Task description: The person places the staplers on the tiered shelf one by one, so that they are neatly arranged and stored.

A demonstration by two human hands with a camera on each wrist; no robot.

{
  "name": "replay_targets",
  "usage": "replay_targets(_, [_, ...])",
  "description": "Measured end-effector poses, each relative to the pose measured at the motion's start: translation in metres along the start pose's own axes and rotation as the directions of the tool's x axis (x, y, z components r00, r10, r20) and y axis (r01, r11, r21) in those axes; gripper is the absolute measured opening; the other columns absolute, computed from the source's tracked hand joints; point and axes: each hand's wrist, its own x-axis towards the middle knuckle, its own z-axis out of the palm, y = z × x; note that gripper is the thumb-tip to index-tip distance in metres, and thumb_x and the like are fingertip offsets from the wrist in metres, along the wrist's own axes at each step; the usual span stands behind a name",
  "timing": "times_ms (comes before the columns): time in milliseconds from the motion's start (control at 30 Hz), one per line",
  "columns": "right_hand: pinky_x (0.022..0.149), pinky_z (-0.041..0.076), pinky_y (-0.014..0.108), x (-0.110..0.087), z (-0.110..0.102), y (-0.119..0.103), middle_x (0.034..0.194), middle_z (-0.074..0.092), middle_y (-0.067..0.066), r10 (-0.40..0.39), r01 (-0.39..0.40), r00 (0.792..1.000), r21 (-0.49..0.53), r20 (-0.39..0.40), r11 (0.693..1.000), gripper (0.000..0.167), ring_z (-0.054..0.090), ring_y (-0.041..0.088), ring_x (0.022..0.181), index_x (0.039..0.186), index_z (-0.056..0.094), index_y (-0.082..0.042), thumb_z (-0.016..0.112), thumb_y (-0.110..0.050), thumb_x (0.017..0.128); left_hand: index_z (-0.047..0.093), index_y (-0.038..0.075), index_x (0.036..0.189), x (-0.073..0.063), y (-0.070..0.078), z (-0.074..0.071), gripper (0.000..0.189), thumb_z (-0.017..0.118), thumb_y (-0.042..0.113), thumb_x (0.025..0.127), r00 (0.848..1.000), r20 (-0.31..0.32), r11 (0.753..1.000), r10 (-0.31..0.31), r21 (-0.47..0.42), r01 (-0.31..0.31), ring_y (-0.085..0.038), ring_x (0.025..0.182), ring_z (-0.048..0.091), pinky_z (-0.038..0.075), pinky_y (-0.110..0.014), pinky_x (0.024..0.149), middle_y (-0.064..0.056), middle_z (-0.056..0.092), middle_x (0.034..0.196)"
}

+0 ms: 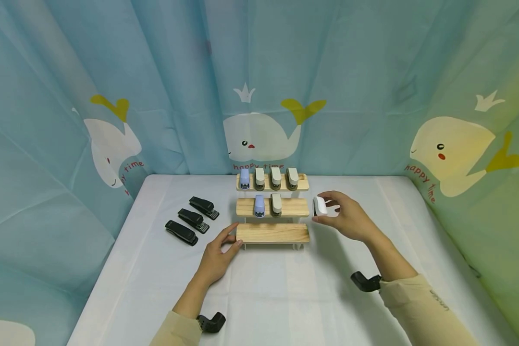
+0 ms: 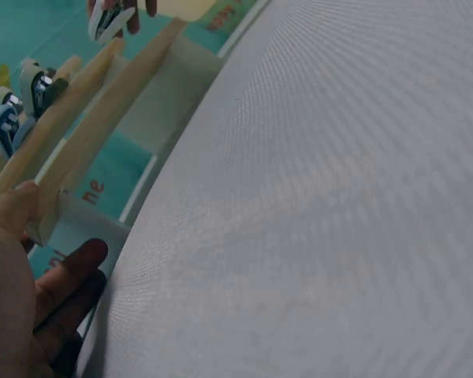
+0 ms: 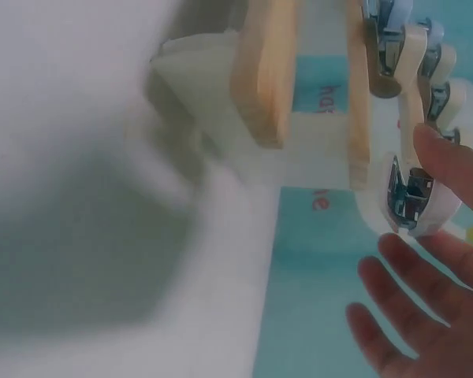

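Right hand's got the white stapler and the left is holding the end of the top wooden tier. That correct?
One thing's off: the left hand holds the end of the bottom wooden tier, as the head view shows. The right hand does have the white stapler.

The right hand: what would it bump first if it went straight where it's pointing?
Probably the white stapler in the right hand would touch the right end of the middle wooden shelf first. Height is hard to judge: if it's above the wood, the pale stapler on that shelf may come first.
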Motion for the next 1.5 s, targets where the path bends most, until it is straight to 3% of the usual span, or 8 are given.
replay_targets(500, [0.103, 0.049, 0.057, 0.008, 0.011, -0.011, 0.141, 0.061, 0.016, -0.04, 0.04, 0.999, 0.032, -0.005, 0.999, 0.069, 0.059, 0.039, 0.126, 0.143, 0.056, -0.006, 0.086, -0.033, 0.087, 0.048, 0.033, 0.154, 0.0, -0.001, 0.0, 0.058, 0.067, 0.043, 0.1, 1.0, -0.001, 1.0, -0.023, -0.008, 0.023, -0.024, 0.13, 0.063, 0.037, -0.059, 0.119, 0.009, 0.076, 0.112])
replay_targets(1033, [0.101, 0.049, 0.058, 0.015, 0.025, -0.023, 0.144, 0.059, 0.014, -0.062, 0.061, 0.998, 0.041, 0.024, 0.997, 0.072, 0.058, 0.038, 0.127, 0.148, 0.054, -0.008, 0.084, -0.034, 0.088, 0.048, 0.032, 0.154, -0.001, 0.0, 0.0, 0.058, 0.067, 0.042, 0.1, 1.0, -0.004, 1.0, -0.005, -0.001, 0.005, -0.025, 0.128, 0.064, 0.037, -0.061, 0.118, 0.007, 0.077, 0.112])
replay_targets(1500, [0.089, 0.051, 0.048, 0.022, 0.035, -0.027, 0.138, 0.064, 0.014, -0.06, 0.06, 0.998, -0.004, 0.004, 0.998, 0.069, 0.062, 0.032, 0.119, 0.146, 0.057, -0.009, 0.084, -0.033, 0.088, 0.048, 0.033, 0.154, 0.0, -0.003, 0.001, 0.058, 0.067, 0.043, 0.1, 1.0, 0.0, 1.0, -0.019, -0.009, 0.019, -0.025, 0.127, 0.065, 0.037, -0.061, 0.118, 0.009, 0.076, 0.112])
